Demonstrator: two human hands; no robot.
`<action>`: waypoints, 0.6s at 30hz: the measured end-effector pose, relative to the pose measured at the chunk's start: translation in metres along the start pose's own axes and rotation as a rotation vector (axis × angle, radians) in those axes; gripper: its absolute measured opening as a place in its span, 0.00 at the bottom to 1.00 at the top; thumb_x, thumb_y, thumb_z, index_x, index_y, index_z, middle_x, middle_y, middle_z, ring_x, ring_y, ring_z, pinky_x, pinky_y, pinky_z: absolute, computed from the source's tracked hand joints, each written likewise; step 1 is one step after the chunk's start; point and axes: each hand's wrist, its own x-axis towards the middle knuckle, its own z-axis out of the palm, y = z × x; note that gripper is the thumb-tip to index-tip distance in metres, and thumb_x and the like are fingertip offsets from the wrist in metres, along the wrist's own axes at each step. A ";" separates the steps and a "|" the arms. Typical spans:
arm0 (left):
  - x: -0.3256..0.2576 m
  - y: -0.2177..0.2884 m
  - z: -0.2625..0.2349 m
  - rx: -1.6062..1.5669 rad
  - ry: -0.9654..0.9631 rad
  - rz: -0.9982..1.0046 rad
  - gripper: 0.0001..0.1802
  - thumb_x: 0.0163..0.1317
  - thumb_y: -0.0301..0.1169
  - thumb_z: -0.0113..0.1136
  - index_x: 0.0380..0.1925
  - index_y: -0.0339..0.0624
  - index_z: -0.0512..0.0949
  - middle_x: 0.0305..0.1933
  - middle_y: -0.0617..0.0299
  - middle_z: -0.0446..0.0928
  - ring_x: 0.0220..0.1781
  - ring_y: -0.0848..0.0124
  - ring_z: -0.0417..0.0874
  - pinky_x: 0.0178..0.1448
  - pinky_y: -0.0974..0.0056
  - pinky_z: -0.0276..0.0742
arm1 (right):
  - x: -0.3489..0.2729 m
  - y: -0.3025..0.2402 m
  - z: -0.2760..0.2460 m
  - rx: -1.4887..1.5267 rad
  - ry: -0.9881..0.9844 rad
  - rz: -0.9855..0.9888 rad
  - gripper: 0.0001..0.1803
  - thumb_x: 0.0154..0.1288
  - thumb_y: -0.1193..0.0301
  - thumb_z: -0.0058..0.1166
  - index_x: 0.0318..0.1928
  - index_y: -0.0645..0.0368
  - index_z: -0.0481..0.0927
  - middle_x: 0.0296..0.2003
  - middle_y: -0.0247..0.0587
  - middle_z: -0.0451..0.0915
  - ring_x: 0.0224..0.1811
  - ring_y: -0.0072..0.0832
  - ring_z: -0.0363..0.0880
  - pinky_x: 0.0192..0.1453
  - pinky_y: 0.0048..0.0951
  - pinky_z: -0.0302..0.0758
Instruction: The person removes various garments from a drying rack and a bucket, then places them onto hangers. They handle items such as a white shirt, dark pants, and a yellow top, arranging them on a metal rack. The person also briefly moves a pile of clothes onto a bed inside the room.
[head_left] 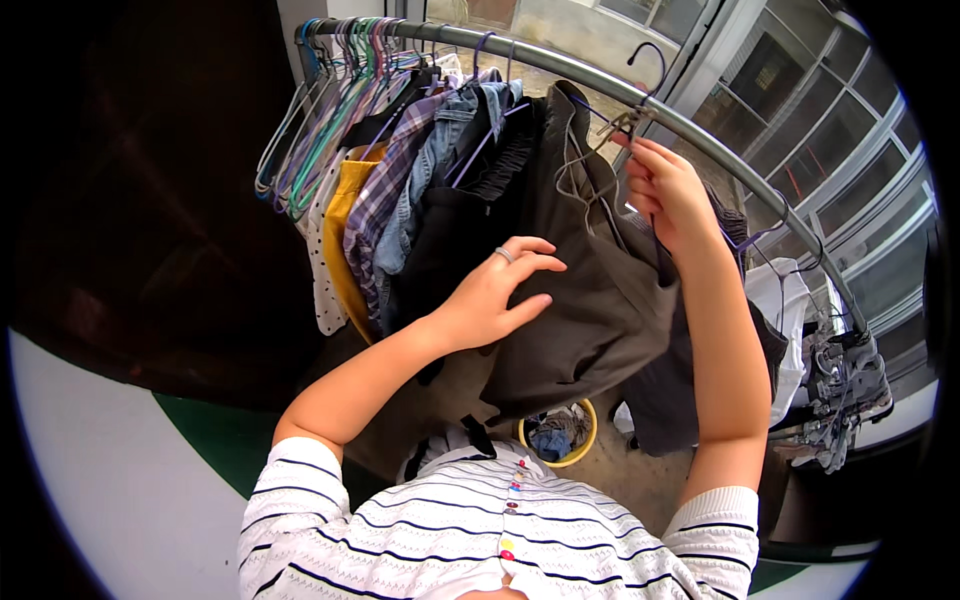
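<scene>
A dark brown garment (600,300) with a loose drawstring cord (572,180) hangs in front of me from a dark purple hanger (660,66). My right hand (668,190) is raised to the rail, its fingers pinched at the neck of that hanger, where the cord is bunched. The hanger's hook stands above the rail; whether it rests on the rail is hard to make out. My left hand (500,295), with a ring on one finger, is open beside the garment, thumb and fingers apart. Nothing is in it.
A curved metal rail (560,65) carries several empty hangers (310,140) at the left, then a yellow garment (350,195), a plaid shirt (395,165) and black clothes. White clothing (780,300) and a clip rack (845,385) hang right. A yellow basin (590,440) holding cloth stands below.
</scene>
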 end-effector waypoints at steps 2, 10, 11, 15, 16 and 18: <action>0.002 0.002 -0.002 0.046 0.035 -0.011 0.17 0.61 0.26 0.61 0.51 0.43 0.76 0.61 0.54 0.68 0.59 0.60 0.74 0.58 0.61 0.73 | -0.037 -0.003 -0.004 -0.100 0.000 0.001 0.14 0.75 0.68 0.47 0.53 0.65 0.76 0.22 0.20 0.60 0.17 0.09 0.51 0.19 0.15 0.48; 0.047 0.011 0.014 0.459 0.409 -0.013 0.20 0.59 0.37 0.66 0.50 0.44 0.77 0.57 0.55 0.71 0.57 0.56 0.73 0.58 0.58 0.70 | -0.154 0.034 -0.075 -0.431 0.053 -0.024 0.12 0.71 0.68 0.55 0.43 0.65 0.83 0.20 0.18 0.66 0.20 0.07 0.57 0.22 0.16 0.49; 0.049 0.005 0.020 0.414 0.333 -0.073 0.15 0.62 0.37 0.64 0.44 0.41 0.80 0.47 0.55 0.78 0.47 0.59 0.80 0.49 0.61 0.75 | -0.159 0.038 -0.076 -0.453 0.038 -0.064 0.11 0.70 0.69 0.55 0.41 0.66 0.84 0.22 0.20 0.71 0.24 0.08 0.60 0.25 0.17 0.54; 0.048 -0.002 0.033 0.392 0.066 -0.125 0.10 0.66 0.33 0.58 0.39 0.37 0.83 0.33 0.52 0.82 0.35 0.59 0.84 0.39 0.63 0.75 | -0.177 0.047 -0.095 -0.453 0.071 -0.037 0.11 0.70 0.70 0.56 0.43 0.67 0.84 0.24 0.20 0.72 0.27 0.09 0.61 0.29 0.17 0.56; 0.044 -0.003 0.036 0.394 0.050 -0.199 0.11 0.66 0.33 0.58 0.39 0.38 0.83 0.33 0.52 0.82 0.34 0.61 0.84 0.39 0.64 0.75 | -0.180 0.050 -0.105 -0.442 0.053 0.003 0.11 0.70 0.70 0.56 0.42 0.67 0.84 0.25 0.20 0.73 0.26 0.09 0.61 0.28 0.16 0.56; 0.040 -0.006 0.041 0.364 0.041 -0.328 0.12 0.67 0.34 0.57 0.39 0.37 0.83 0.32 0.53 0.82 0.33 0.65 0.83 0.39 0.66 0.74 | -0.189 0.055 -0.120 -0.510 0.044 -0.026 0.11 0.70 0.71 0.56 0.42 0.68 0.84 0.25 0.21 0.73 0.26 0.08 0.60 0.28 0.17 0.56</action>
